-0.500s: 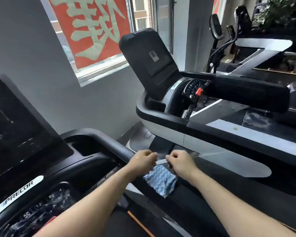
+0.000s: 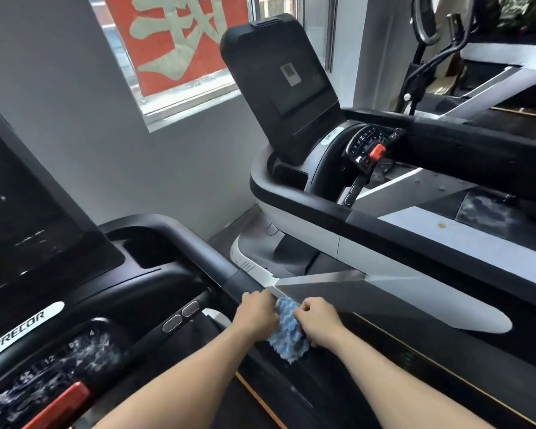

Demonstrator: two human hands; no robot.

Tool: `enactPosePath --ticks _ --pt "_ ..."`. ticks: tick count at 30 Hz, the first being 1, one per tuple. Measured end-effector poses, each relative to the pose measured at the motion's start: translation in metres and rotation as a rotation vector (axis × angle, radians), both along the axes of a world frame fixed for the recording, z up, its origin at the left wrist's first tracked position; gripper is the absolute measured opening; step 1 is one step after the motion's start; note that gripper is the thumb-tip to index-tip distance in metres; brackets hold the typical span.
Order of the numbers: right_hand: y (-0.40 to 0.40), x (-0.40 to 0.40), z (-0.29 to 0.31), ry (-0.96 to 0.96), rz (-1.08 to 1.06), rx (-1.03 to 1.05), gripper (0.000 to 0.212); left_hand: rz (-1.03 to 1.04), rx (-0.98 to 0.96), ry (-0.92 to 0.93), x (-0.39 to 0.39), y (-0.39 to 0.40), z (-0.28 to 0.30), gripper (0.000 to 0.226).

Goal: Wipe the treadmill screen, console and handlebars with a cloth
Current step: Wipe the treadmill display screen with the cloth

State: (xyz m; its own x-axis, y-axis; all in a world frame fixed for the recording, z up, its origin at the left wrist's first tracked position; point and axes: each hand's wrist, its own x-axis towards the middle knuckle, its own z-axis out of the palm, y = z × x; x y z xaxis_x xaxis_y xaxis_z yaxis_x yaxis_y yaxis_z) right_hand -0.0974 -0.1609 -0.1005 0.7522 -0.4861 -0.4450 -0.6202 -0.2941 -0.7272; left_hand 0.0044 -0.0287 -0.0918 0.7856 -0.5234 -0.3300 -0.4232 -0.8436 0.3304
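We are reaching both bare forearms forward and inward so our hands are meeting over the black handlebar on the right side of the near treadmill. Our left hand is curling knuckles-up, fingers pinching the upper left edge of the blue cloth. Our right hand is curling too, fingertips pinching the cloth's right edge. The cloth is hanging crumpled between our hands, draping onto the rail, beside the console and dark screen
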Motion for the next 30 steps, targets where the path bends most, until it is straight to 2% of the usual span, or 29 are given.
enactPosePath --ticks 2,6,10,14,17,21,24,27,30 --pt "-0.002 0.004 0.0 0.009 0.041 -0.031 0.016 0.033 -0.049 0.04 0.003 -0.006 0.003 0.011" --pt "-0.003 0.014 0.003 -0.03 0.063 -0.011 0.007 0.094 -0.144 0.13 0.011 -0.014 0.018 0.013" --pt "0.002 0.029 0.023 -0.148 -0.026 0.017 0.009 0.101 -0.282 0.119 0.017 -0.017 0.043 0.008" --pt "0.015 0.051 0.057 -0.34 -0.137 0.321 0.035 0.211 -0.454 0.068 0.029 -0.016 0.083 0.012" --pt "0.031 0.072 0.091 -0.482 -0.136 0.657 0.04 0.245 -0.597 0.062 0.036 -0.006 0.12 0.016" --pt "0.054 0.104 0.129 -0.574 0.005 0.854 0.034 0.251 -0.719 0.018 0.037 0.03 0.168 0.041" --pt "0.081 0.125 0.158 -0.579 0.065 0.986 0.044 0.282 -0.761 -0.058 0.038 0.071 0.198 0.051" --pt "0.116 0.139 0.186 -0.565 0.182 1.152 0.036 0.322 -0.817 -0.111 0.041 0.116 0.219 0.051" --pt "0.155 0.15 0.213 -0.536 0.25 1.252 0.03 0.391 -0.829 -0.254 0.047 0.16 0.232 0.044"
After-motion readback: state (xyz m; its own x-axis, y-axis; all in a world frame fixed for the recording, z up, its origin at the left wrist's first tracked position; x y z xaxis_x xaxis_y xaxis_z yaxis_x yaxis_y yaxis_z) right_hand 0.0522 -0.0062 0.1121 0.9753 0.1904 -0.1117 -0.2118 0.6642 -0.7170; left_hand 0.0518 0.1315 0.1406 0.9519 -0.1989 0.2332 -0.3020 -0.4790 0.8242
